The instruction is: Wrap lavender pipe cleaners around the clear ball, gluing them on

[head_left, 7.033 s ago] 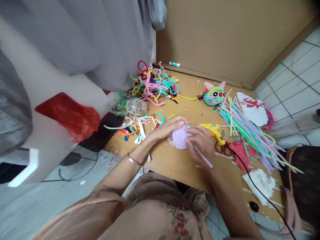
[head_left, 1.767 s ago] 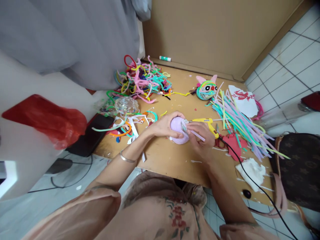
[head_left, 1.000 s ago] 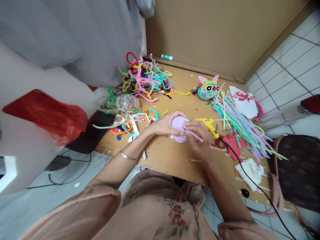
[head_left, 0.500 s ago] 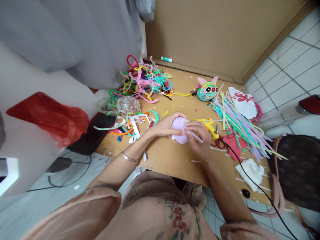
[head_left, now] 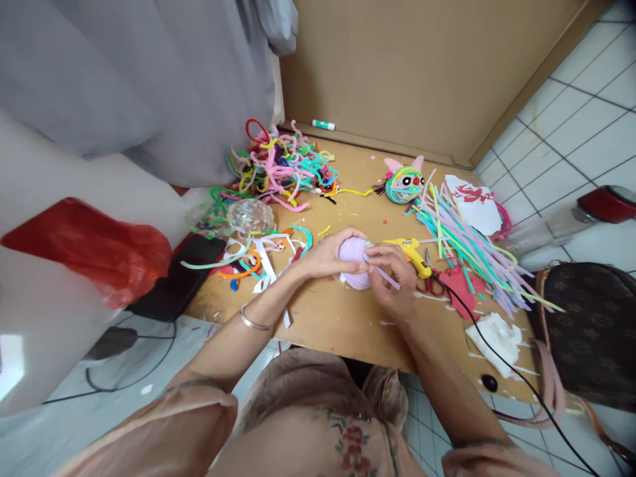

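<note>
Here our left hand (head_left: 328,257) cups a round lilac fuzzy ball (head_left: 350,249), our right hand (head_left: 403,291) pinching a slim lilac strip (head_left: 391,281); flat brown tabletop (head_left: 338,318) extends to its near edge (head_left: 368,358).

2 hands (head_left: 332,254) on 1 lilac-wrapped ball (head_left: 352,252)

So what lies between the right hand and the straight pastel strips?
Between the right hand and the strips, the head view shows a glue gun and scissors.
</note>
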Demonstrator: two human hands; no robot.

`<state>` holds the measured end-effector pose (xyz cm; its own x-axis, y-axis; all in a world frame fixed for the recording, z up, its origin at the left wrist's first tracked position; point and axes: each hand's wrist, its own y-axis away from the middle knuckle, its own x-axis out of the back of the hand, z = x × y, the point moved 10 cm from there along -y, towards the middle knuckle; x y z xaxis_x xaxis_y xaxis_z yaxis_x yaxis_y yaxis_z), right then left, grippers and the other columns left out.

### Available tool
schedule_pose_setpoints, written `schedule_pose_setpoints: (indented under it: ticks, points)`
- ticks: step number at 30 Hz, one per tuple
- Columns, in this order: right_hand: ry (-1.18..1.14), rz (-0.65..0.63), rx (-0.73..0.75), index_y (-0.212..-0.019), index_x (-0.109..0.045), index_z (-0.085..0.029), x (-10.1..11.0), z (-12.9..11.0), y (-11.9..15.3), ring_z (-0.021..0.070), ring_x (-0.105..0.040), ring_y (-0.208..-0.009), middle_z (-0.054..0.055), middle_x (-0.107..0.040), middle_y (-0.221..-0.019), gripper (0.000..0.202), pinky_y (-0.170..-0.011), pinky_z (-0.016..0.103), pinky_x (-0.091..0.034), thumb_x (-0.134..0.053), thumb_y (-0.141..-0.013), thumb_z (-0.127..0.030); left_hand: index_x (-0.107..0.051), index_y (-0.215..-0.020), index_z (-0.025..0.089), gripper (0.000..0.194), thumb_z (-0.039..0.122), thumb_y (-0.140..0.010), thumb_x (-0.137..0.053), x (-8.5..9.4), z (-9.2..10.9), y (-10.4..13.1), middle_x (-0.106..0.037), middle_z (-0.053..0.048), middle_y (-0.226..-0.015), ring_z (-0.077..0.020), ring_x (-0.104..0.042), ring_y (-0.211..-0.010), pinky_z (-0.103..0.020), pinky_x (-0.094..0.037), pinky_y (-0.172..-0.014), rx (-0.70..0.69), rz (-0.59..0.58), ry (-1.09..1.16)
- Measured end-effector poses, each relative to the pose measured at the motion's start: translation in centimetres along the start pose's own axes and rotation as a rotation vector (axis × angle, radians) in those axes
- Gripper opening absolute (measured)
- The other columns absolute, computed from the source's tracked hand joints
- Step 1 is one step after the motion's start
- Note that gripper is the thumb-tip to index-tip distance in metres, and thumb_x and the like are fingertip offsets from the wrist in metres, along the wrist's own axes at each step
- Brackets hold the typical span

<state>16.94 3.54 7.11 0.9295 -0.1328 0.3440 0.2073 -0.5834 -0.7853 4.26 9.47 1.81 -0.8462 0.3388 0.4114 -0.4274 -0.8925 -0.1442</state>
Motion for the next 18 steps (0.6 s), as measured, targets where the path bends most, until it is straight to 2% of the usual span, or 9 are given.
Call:
schedule_pose_setpoints:
  ticks: [11,14,18]
  points:
    - [0.041,0.005,0.051,-0.093,-0.064,-0.025,-0.17,-0.65,-0.08,0.0217,-0.069,-0.091,0.004,-0.073,-0.093,0.018,-0.082,0.044,-0.055,-0.059,-0.084,-0.011,-0.055,-0.123,0.021,0.059,0.053,-0.076,-0.070,-0.16,-0.06,0.29,-0.064,-0.006,-0.116,-0.0249,-0.059,-0.109,-0.038,-0.049,-0.094,-0.008,-0.050,0.025]
    - [0.039,-0.002,0.055,-0.094,-0.064,-0.025,-0.29,-0.70,0.02,0.0208,-0.068,-0.091,0.004,-0.072,-0.095,0.020,-0.083,0.043,-0.055,-0.060,-0.083,-0.009,-0.054,-0.125,0.022,0.048,0.045,-0.083,-0.059,-0.19,-0.09,0.41,-0.063,-0.004,-0.119,-0.0236,-0.059,-0.110,-0.037,-0.049,-0.095,-0.026,-0.066,0.067]
    - [0.044,0.002,0.051,-0.093,-0.063,-0.025,-0.29,-0.59,0.08,0.0210,-0.068,-0.090,0.004,-0.072,-0.094,0.019,-0.082,0.044,-0.054,-0.059,-0.083,-0.010,-0.055,-0.123,0.022,0.046,0.038,-0.080,-0.054,-0.16,-0.30,0.32,-0.064,-0.004,-0.115,-0.0241,-0.058,-0.109,-0.038,-0.048,-0.095,-0.012,-0.050,0.077]
